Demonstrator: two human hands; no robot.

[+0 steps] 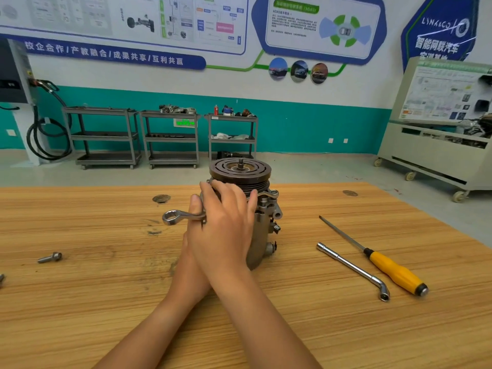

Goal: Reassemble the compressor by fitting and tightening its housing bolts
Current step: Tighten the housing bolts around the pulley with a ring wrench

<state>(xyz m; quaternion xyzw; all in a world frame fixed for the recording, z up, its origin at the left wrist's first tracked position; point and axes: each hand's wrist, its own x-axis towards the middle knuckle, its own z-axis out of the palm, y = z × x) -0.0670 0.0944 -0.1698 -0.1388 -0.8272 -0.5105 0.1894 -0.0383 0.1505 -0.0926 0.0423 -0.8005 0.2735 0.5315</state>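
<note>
The wooden table (pixel 106 302), pale and streaky-grained with dark scuffs, fills the lower half of the frame and runs off its bottom and side edges. At mid-frame the compressor (pixel 263 230) stands on end on it. Its dull cast-metal housing is largely hidden behind the hands, so the housing bolts cannot be made out. Its dark, round, grooved pulley (pixel 239 170) sits on top with a threaded stub at the centre. The right hand (pixel 223 225) lies flat over the housing's front, fingers straight and spread, grasping nothing. It covers most of the left hand (pixel 190 241), of which only the edge and one upright digit show; whether that hand grips anything cannot be told. A chromed ring spanner (pixel 171 217) passes behind the hands: one ring juts out to the left, the other sits at the housing's upper right. Right of the compressor lie a screwdriver (pixel 394 270) (yellow handle, slim dark shaft) and a shiny L-shaped socket wrench (pixel 351 267), near each other but apart. Far left lies a loose grey bolt (pixel 50 257), and a small metal piece (pixel 1 278) is cut off by the frame's left edge.
</note>
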